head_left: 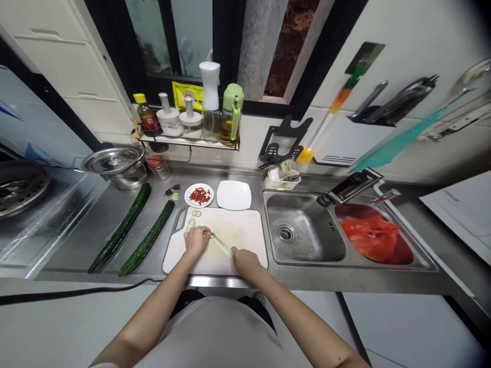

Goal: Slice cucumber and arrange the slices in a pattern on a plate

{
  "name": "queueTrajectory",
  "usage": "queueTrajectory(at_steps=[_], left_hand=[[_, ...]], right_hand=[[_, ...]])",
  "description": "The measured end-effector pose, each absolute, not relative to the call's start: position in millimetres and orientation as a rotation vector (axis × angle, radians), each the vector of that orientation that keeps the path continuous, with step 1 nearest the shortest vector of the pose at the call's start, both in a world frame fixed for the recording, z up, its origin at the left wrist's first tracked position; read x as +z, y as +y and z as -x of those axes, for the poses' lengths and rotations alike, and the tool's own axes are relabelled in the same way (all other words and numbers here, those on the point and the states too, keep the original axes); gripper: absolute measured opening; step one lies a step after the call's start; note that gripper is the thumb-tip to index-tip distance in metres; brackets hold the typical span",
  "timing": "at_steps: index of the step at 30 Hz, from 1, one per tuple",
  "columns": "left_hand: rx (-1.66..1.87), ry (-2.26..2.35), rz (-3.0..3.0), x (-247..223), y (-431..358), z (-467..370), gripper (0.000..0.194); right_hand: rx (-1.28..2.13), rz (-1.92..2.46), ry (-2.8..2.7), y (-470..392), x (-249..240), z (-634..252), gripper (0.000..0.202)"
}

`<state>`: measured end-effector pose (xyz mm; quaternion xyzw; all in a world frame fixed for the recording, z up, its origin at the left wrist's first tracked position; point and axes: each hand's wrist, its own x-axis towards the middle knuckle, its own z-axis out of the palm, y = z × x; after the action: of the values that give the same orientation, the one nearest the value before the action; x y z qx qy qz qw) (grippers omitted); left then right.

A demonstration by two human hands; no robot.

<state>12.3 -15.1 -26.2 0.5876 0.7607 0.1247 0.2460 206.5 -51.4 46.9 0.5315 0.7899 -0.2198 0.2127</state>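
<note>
My right hand (245, 263) is closed round the handle of a knife (223, 244), whose blade points up and left over the white cutting board (245, 225). At the blade's tip is a small green-rimmed cucumber slice (212, 235). Beside it my left hand (197, 240) has its fingers bent together at the slice's left edge; what they grip is too small to tell. Several cucumber slices (191, 223) lie behind my left hand, on the board's left part. Beyond the board are a plate of chopped red pieces (200, 195) and a bare white plate (233, 195).
Two long cucumbers (123, 225) (148, 239) lie left of the board. A lidded steel pot (123, 166) stands behind them. On the right are the sink (307, 225) and a red bag (372, 237). A rack (192, 141) of bottles hangs above.
</note>
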Motion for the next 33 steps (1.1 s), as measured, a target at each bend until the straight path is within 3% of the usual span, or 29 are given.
queueTrajectory(at_steps=[33], left_hand=[[0.300, 2.088, -1.617, -25.6, -15.9, -12.3, 0.024]], right_hand=[[-0.282, -1.392, 2.334, -33.8, 52.4, -207.6, 0.029]])
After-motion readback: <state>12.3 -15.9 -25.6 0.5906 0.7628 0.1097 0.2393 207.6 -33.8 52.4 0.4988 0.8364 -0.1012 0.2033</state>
